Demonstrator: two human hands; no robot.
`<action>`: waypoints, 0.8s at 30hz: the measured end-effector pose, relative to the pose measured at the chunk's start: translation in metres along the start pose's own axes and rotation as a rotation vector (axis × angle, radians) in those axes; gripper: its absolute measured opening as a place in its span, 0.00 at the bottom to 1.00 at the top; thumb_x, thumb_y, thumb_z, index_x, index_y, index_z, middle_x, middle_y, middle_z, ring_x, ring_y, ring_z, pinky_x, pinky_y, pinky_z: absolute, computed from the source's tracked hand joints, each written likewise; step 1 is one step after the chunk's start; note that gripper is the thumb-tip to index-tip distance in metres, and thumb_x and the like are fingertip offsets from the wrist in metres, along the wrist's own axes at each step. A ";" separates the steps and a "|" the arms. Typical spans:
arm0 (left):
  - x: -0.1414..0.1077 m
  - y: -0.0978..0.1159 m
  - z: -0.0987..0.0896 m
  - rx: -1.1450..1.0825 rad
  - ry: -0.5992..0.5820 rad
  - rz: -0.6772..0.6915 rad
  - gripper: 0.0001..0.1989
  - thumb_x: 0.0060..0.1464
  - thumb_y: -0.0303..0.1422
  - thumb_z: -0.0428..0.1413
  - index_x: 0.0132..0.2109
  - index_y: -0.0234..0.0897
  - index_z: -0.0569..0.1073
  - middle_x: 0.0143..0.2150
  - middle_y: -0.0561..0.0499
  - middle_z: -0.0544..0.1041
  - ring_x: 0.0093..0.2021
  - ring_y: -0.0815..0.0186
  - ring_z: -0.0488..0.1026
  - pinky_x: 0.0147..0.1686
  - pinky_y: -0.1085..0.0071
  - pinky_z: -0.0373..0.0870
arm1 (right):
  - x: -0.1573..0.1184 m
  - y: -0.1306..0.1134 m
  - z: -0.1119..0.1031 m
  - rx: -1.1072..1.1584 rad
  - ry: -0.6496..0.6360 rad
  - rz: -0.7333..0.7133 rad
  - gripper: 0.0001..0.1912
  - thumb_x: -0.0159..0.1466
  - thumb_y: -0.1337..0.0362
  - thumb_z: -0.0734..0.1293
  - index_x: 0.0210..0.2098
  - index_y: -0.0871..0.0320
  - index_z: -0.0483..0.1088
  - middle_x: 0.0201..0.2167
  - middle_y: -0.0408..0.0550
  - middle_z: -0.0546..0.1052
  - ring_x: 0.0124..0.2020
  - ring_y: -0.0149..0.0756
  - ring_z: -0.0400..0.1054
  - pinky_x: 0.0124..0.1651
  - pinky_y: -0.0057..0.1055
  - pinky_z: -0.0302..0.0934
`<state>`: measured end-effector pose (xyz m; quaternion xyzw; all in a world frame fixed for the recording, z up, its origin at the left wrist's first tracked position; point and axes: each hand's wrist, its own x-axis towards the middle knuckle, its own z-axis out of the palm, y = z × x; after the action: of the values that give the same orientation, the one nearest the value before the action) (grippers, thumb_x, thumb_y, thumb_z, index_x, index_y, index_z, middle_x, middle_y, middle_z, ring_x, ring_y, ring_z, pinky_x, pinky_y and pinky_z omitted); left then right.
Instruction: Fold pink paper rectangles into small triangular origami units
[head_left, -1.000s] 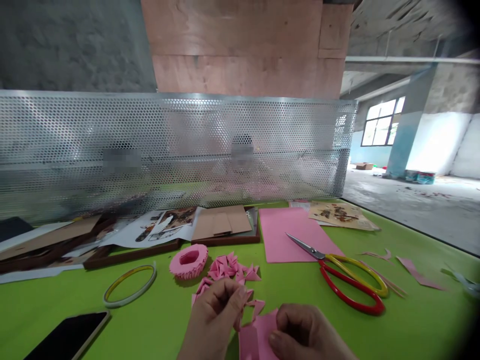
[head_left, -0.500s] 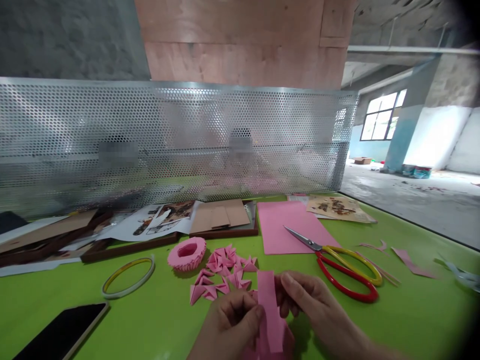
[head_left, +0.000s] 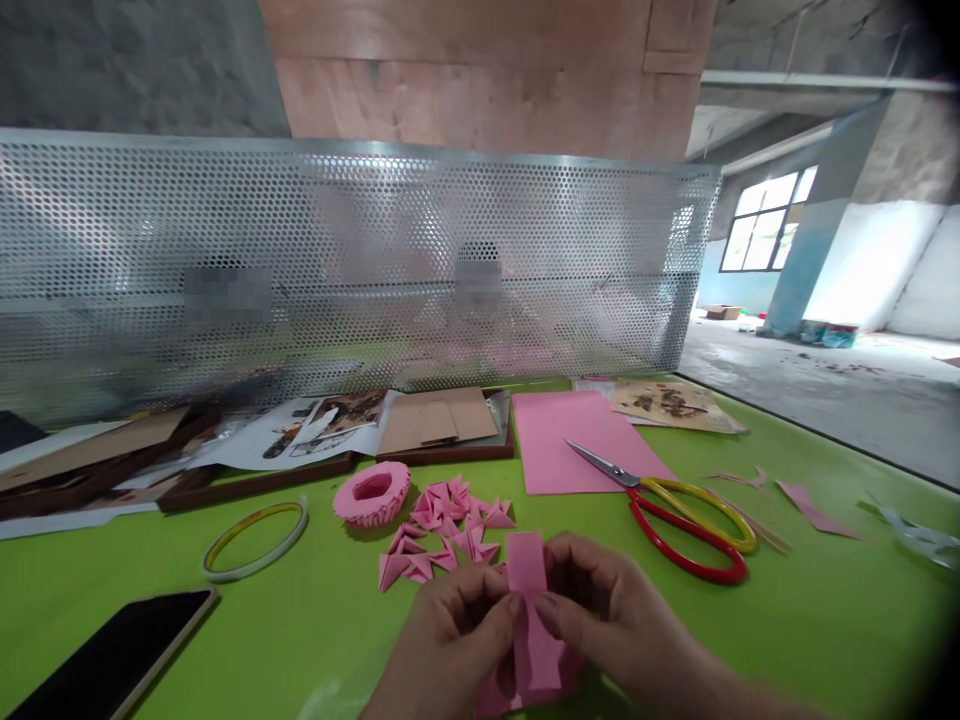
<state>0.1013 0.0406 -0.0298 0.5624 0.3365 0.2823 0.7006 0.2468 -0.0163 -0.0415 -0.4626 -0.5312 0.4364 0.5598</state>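
Starting at your far left, a black smartphone lies near a thin yellow-and-white plastic hoop, then comes a round ring of pink folded paper beside a loose heap of small pink folded-paper triangles. Here's the change: your left hand and right hand have closed in together since a moment ago, both now pinching a narrow pink paper strip at the centre, with more pink paper bunched beneath it. You're working right up against those triangles, so watch your knuckles there! Further right, a flat pink paper sheet sits just beyond red-and-yellow-handled steel scissors, then pink paper scraps and silvery trimmings at the edge.
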 end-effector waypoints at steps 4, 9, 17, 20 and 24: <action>0.000 0.002 0.001 0.000 0.001 -0.020 0.15 0.39 0.41 0.64 0.24 0.32 0.76 0.18 0.54 0.72 0.19 0.73 0.63 0.20 0.76 0.59 | -0.002 -0.003 -0.001 -0.122 0.018 -0.052 0.03 0.56 0.71 0.64 0.31 0.61 0.69 0.25 0.43 0.69 0.27 0.31 0.62 0.31 0.28 0.58; 0.003 -0.001 0.002 -0.038 -0.009 -0.044 0.17 0.34 0.44 0.65 0.21 0.32 0.75 0.15 0.56 0.70 0.17 0.75 0.62 0.19 0.77 0.58 | -0.003 -0.002 -0.006 -0.136 0.040 -0.079 0.04 0.56 0.72 0.64 0.30 0.60 0.70 0.23 0.41 0.69 0.25 0.30 0.61 0.30 0.27 0.57; 0.004 -0.005 -0.003 -0.148 -0.092 -0.071 0.16 0.37 0.43 0.65 0.25 0.33 0.76 0.18 0.55 0.73 0.16 0.76 0.64 0.18 0.79 0.59 | -0.001 -0.002 -0.012 -0.144 0.033 -0.268 0.17 0.52 0.79 0.62 0.31 0.56 0.78 0.24 0.43 0.73 0.27 0.30 0.65 0.29 0.26 0.59; 0.005 -0.004 -0.004 -0.159 -0.100 -0.066 0.14 0.37 0.41 0.65 0.26 0.33 0.76 0.18 0.56 0.73 0.16 0.76 0.64 0.17 0.78 0.60 | 0.000 -0.002 -0.014 -0.146 0.024 -0.280 0.17 0.51 0.79 0.63 0.31 0.55 0.78 0.25 0.43 0.73 0.26 0.30 0.66 0.29 0.26 0.60; 0.005 -0.006 -0.003 -0.182 -0.083 -0.065 0.11 0.39 0.38 0.64 0.27 0.34 0.76 0.19 0.55 0.74 0.17 0.74 0.65 0.17 0.77 0.60 | 0.002 -0.004 -0.017 -0.220 -0.036 -0.319 0.17 0.53 0.79 0.62 0.32 0.55 0.78 0.27 0.45 0.75 0.27 0.30 0.68 0.30 0.26 0.62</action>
<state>0.1019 0.0454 -0.0367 0.4963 0.2984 0.2654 0.7708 0.2637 -0.0162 -0.0375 -0.4228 -0.6523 0.2896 0.5584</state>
